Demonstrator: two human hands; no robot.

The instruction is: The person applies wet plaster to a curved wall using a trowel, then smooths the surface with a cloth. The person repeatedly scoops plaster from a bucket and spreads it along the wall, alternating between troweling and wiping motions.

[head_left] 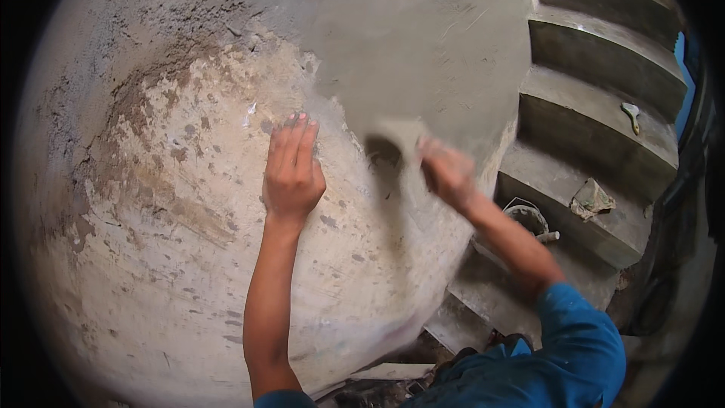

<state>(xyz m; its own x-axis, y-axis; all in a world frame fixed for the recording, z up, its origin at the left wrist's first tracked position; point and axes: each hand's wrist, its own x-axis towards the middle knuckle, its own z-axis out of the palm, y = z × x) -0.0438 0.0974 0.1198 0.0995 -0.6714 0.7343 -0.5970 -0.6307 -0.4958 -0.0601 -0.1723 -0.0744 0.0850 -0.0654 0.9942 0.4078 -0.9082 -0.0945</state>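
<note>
My left hand (293,170) lies flat against the bare, pale part of the wall (204,257), fingers stretched upward, holding nothing. Smeared by motion, my right hand (447,172) is closed on a flat plastering blade (402,131), whose outline is also blurred. The blade is at the lower edge of the smooth grey plaster (430,53), which covers the upper right of the wall. A dark shadow of my right hand and arm falls on the wall between my hands.
Concrete steps (596,98) climb along the right. They hold a brush (631,117) with a pale handle, a crumpled, dirty cloth or bag (592,200) and a plaster-smeared bucket (527,216) with a wire handle. Rough, coarse plaster (162,38) covers the wall's upper left.
</note>
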